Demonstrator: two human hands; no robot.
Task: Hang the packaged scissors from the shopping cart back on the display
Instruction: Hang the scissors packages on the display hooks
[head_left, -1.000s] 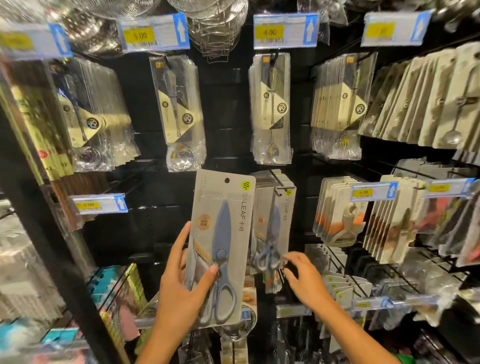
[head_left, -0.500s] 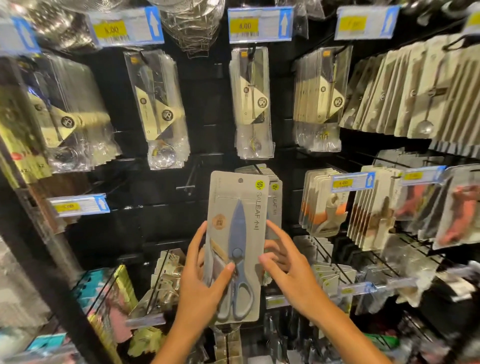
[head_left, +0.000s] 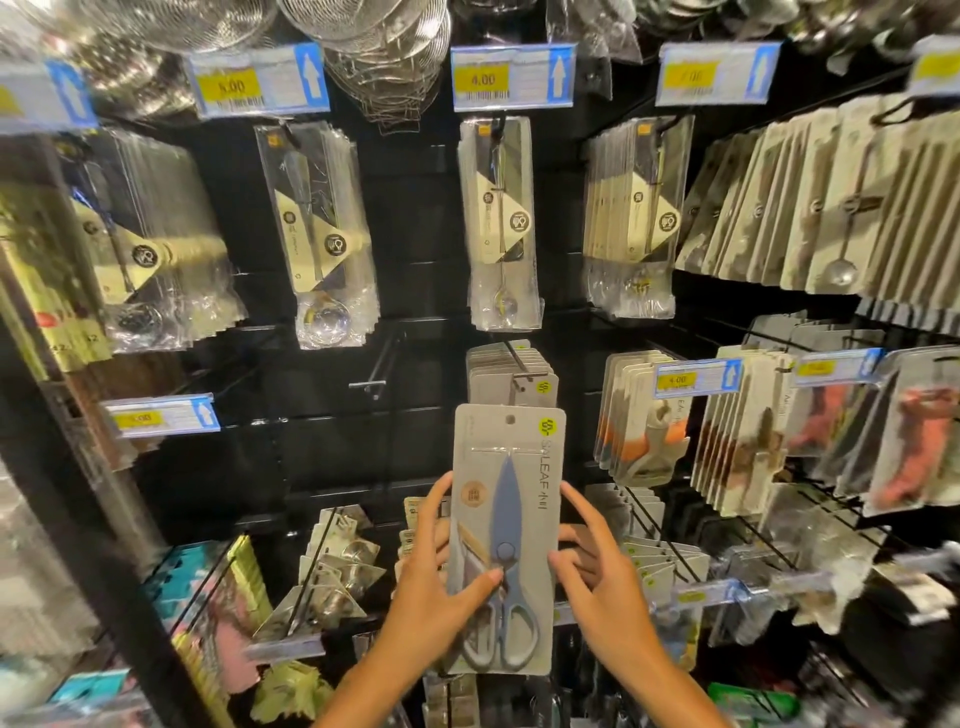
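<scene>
A grey card pack of blue-handled scissors (head_left: 511, 519) stands upright in front of the black display. My left hand (head_left: 441, 587) grips its left edge, thumb across the front near the pivot. My right hand (head_left: 597, 577) holds the right edge, fingers behind the card. The pack's hang hole sits just below the tip of a metal peg (head_left: 519, 371). On that peg hang several matching scissor packs (head_left: 511, 371), directly behind and above the held one.
An empty peg (head_left: 376, 364) juts out to the left of the scissors peg. Bagged spoons (head_left: 501, 223) hang above, peelers (head_left: 641, 415) to the right, price tags (head_left: 511, 78) along the top. Lower pegs carry more carded goods around my wrists.
The pack has moved right and up to the front of the hanging scissors stack. My right hand left the hanging packs and took the pack's right edge.
</scene>
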